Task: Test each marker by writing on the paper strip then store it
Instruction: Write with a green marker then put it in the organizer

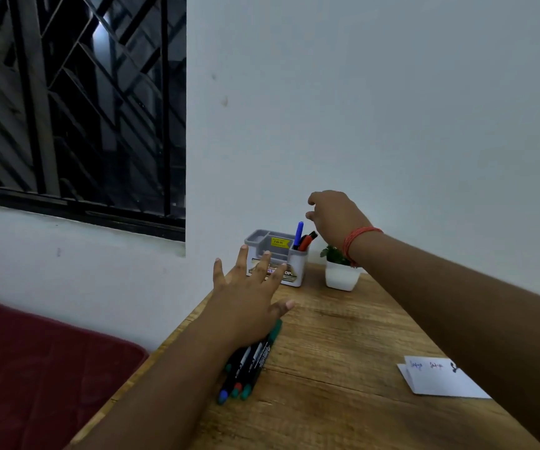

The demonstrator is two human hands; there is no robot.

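right hand (pixel 333 219) hangs above the organizer (pixel 278 258), fingers loosely curled, seemingly empty; left hand (pixel 249 297) spreads flat over loose markers (pixel 249 362).

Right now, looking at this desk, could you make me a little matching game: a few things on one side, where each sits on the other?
Things:
1. organiser
2. potted plant
3. paper strip
4. loose markers

Places:
A. near right, partly under the right forearm
B. far end, directly right of the grey holder
C. under the left wrist, by the table's left edge
D. far end against the wall, markers standing in it

Pairs: 1-D, 2-B, 3-A, 4-C
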